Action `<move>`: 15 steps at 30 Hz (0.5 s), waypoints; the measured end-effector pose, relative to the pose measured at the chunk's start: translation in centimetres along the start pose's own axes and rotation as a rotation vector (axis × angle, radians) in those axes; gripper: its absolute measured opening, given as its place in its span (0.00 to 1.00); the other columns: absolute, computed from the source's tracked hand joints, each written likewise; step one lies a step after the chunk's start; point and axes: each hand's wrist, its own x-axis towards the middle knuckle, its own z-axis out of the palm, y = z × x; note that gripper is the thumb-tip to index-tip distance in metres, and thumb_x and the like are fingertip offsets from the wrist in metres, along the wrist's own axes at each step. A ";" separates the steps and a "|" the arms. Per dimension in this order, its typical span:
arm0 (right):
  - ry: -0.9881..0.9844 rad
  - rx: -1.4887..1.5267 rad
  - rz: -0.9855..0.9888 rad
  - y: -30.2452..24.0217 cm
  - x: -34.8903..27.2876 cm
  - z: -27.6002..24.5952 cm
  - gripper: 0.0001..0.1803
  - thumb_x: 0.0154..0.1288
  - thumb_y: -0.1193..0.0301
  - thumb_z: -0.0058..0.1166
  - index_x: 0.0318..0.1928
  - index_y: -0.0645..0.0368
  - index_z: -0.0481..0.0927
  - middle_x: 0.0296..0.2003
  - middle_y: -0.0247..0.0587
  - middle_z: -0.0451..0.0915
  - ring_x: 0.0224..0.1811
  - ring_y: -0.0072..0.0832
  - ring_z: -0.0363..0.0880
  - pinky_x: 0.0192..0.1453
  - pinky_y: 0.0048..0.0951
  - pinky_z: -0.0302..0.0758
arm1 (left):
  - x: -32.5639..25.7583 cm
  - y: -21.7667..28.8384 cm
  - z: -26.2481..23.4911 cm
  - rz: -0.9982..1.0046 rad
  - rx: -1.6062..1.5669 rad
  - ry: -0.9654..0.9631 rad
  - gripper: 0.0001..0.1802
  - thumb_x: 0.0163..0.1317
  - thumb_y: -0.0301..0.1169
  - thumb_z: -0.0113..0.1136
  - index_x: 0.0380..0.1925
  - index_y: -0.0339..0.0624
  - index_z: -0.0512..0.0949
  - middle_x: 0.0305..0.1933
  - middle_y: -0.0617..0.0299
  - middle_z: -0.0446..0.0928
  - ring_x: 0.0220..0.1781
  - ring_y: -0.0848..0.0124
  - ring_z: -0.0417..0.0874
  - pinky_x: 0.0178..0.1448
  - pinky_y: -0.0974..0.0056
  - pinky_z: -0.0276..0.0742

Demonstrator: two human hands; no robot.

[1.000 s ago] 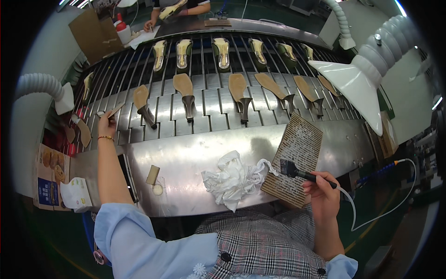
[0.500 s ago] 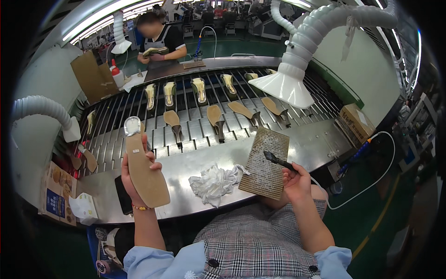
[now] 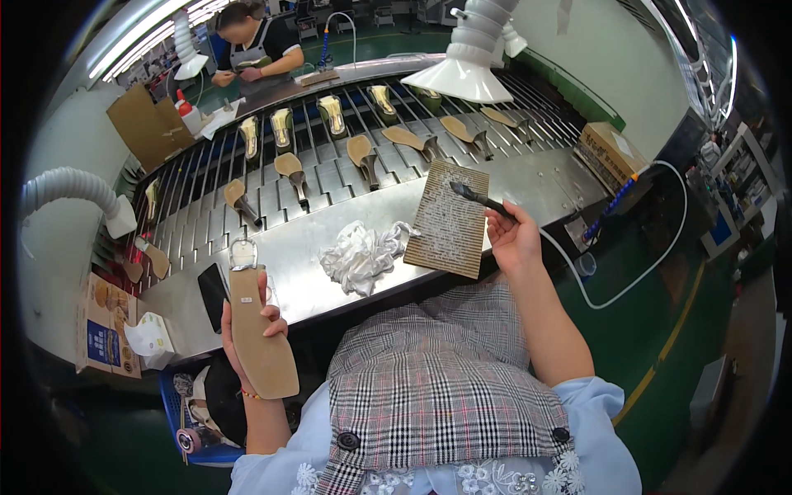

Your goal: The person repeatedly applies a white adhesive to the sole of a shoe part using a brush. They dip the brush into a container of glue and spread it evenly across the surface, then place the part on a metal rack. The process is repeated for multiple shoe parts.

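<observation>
My left hand [image 3: 271, 316] grips a tan shoe sole [image 3: 262, 355] upright, its wide toe end down. White coating shows on the narrow heel end at the top. In my right hand [image 3: 513, 241] is a black-handled brush [image 3: 491, 200], pinched by the handle. Its dark bristle tip lies over the upper part of a ridged cardboard sheet [image 3: 445, 239] streaked with white; whether it touches cannot be told. Between my hands, a crumpled white cloth [image 3: 363, 257] lies on the metal table [image 3: 318, 285]. A dark phone [image 3: 213, 290] rests beside the left hand.
Ahead, a slatted conveyor [image 3: 322, 169] bears several heeled soles [image 3: 360, 151] and shoe uppers [image 3: 332, 115]. White extractor hoods [image 3: 462, 76] hang above it. A tissue pack [image 3: 151, 338] and cartons [image 3: 615, 148] stand at the sides. A co-worker [image 3: 260, 49] handles a shoe part across the conveyor.
My left hand has lowered the sole toward me. The brush tip has shifted toward the cardboard's upper end. My view has tilted, so the table sits higher. The co-worker's hands have moved apart.
</observation>
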 end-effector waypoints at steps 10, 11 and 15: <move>-0.004 -0.045 -0.025 -3.6 1.1 -1.1 0.09 0.65 0.71 0.54 0.40 0.65 0.73 0.34 0.55 0.82 0.32 0.33 0.82 0.40 0.28 0.81 | 4.9 -3.0 1.2 -0.068 0.049 0.010 0.32 0.72 0.44 0.44 0.73 0.47 0.53 0.75 0.51 0.57 0.41 0.67 0.72 0.35 0.69 0.71; 0.006 -0.022 -0.018 -3.7 1.5 -1.6 0.09 0.64 0.71 0.54 0.39 0.65 0.75 0.33 0.55 0.83 0.31 0.33 0.82 0.38 0.27 0.81 | 5.0 -3.7 1.1 -0.086 0.064 0.033 0.32 0.72 0.44 0.44 0.73 0.47 0.53 0.75 0.51 0.58 0.41 0.67 0.72 0.35 0.69 0.71; -0.015 -0.026 0.018 -3.5 2.4 -3.0 0.10 0.64 0.70 0.55 0.36 0.67 0.77 0.30 0.54 0.84 0.29 0.31 0.83 0.37 0.25 0.81 | 5.6 -4.7 -0.3 -0.142 0.077 0.125 0.34 0.72 0.43 0.46 0.73 0.47 0.51 0.75 0.51 0.58 0.40 0.67 0.72 0.34 0.69 0.71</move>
